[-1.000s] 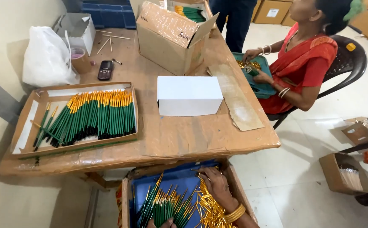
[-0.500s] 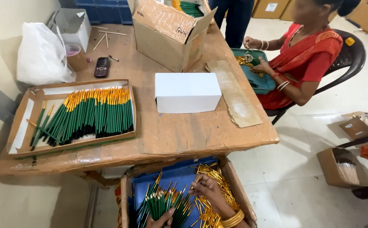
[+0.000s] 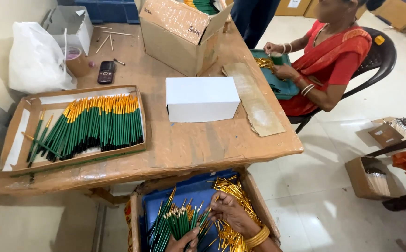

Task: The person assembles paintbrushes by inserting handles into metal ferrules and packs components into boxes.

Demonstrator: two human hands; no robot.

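On my lap sits a blue-lined cardboard tray with green pencils and a heap of thin gold caps. My left hand, at the bottom edge, grips a bundle of green pencils, tips up. My right hand, with gold bangles on the wrist, pinches one pencil at the bundle's right side, above the gold caps.
A cardboard-covered table carries a flat tray of finished green-and-gold pencils, a white box, an open carton, a phone and a white bag. A seated person in red works over a teal tray.
My view has dipped and moved closer, so both hands show more fully. The left hand now holds the pencil bundle upright, and the right hand has closed in on it.
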